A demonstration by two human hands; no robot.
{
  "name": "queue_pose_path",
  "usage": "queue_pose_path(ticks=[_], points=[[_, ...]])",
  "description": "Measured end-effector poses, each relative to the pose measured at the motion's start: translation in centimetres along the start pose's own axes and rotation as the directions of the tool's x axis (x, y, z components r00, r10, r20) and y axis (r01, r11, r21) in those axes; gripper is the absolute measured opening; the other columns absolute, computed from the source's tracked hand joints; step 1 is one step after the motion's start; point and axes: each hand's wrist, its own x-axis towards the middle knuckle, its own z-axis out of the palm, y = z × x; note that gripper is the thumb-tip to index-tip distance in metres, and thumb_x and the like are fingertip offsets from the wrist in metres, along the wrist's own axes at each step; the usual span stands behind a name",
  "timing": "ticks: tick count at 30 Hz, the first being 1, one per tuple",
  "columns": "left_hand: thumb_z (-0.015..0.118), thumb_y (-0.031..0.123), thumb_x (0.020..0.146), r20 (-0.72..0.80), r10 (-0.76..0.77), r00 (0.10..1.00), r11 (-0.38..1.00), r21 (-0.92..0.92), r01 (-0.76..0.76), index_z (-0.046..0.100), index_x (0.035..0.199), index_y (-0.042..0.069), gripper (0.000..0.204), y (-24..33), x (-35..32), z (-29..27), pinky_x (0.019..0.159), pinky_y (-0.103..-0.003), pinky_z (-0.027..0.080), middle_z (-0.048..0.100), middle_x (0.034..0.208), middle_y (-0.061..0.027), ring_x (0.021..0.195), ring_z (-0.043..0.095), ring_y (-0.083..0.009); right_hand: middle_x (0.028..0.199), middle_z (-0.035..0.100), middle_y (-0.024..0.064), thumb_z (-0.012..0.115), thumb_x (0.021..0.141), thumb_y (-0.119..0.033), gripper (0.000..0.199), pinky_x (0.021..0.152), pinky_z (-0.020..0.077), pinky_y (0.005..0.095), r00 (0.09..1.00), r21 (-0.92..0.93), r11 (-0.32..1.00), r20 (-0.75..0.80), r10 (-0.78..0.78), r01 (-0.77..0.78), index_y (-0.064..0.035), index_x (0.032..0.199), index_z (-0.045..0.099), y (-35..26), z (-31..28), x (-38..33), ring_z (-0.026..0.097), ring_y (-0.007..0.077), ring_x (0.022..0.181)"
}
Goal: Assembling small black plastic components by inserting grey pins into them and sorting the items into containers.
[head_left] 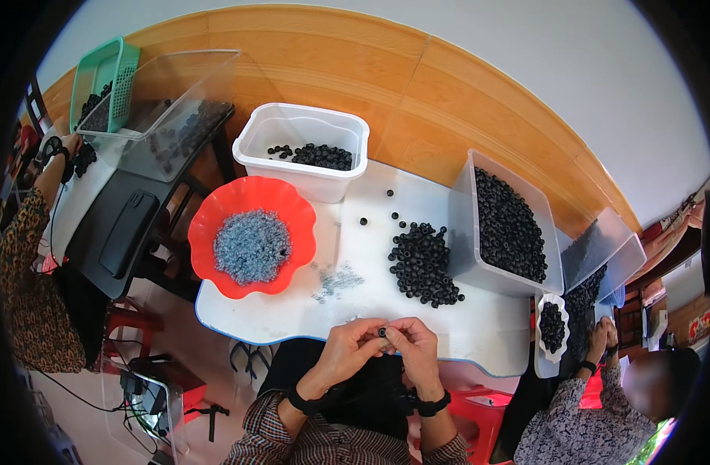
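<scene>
Just over the table's front edge, my left hand (347, 355) and my right hand (417, 353) meet with fingertips pinched together. Between them is a small black cylindrical part (382, 332) with a hole in its end; both hands grip it. Ahead and to the right lies a heap of similar black parts (423, 265), with a few loose ones near it. Small clear bluish pieces (252, 246) fill the middle of a red scalloped bowl (300, 232) to the left. More clear pieces (337, 282) are scattered on the white tabletop (362, 302).
A white tub (335, 183) with black parts stands behind the bowl. At the right, a tall translucent bin (465, 232) is full of them, near a small white dish (552, 353). Co-workers sit at both sides. A black phone-like case (130, 232) lies on the left table.
</scene>
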Motion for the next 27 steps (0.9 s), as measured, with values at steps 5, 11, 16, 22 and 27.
queue_pose_path(ticks=[5,11,16,22,27], points=[[0.068,0.003,0.088,-0.033,0.077,0.997,0.995,0.059,-0.075,0.067,0.112,-0.003,0.025,0.1,-0.2,-0.4,0.068,-0.024,0.057,0.070,0.095,-0.0100,0.076,0.068,-0.0126,0.087,0.066,0.0046,0.066,0.093,-0.011,0.014,0.062,0.0496,0.0199,0.999,0.006,1.000,0.036,0.015,-0.016,0.0000,0.100,0.061,0.3,0.2,0.0,0.060,0.0077,0.071],[0.069,0.003,0.087,-0.067,0.093,0.993,0.995,0.045,-0.090,0.069,0.107,-0.005,0.021,0.5,-0.6,-0.7,0.065,-0.023,0.056,0.070,0.085,-0.0090,0.070,0.067,-0.0114,0.084,0.062,0.0040,0.063,0.095,-0.012,0.014,0.060,0.0485,0.0202,0.995,0.003,0.999,0.095,0.036,-0.036,-0.0005,0.100,0.057,0.2,0.6,0.0,0.056,0.0075,0.067],[0.069,0.003,0.087,-0.092,0.093,0.991,0.994,0.058,-0.088,0.069,0.104,-0.005,0.018,0.5,-0.8,-0.9,0.064,-0.023,0.056,0.070,0.080,-0.0081,0.069,0.067,-0.0110,0.082,0.061,0.0043,0.061,0.097,-0.013,0.014,0.060,0.0482,0.0204,0.994,-0.011,0.999,0.108,0.034,-0.033,-0.0006,0.100,0.055,0.3,0.8,0.1,0.056,0.0079,0.066],[0.068,0.004,0.088,-0.077,0.068,0.995,0.998,0.022,-0.066,0.068,0.103,-0.006,0.017,0.7,-1.0,-1.1,0.063,-0.023,0.056,0.070,0.080,-0.0086,0.069,0.067,-0.0109,0.081,0.061,0.0045,0.058,0.098,-0.013,0.014,0.061,0.0482,0.0206,0.990,-0.063,0.998,0.138,0.029,-0.021,-0.0004,0.100,0.052,-0.1,1.1,0.1,0.056,0.0084,0.065],[0.068,0.004,0.089,-0.080,0.070,0.994,0.997,-0.024,-0.072,0.067,0.104,-0.006,0.018,1.0,-1.1,-1.0,0.064,-0.023,0.056,0.070,0.080,-0.0087,0.070,0.067,-0.0106,0.082,0.062,0.0058,0.058,0.098,-0.011,0.011,0.061,0.0476,0.0224,0.989,-0.024,0.998,0.133,0.059,-0.056,-0.0013,0.099,0.053,-0.1,1.1,0.1,0.056,0.0105,0.066]])
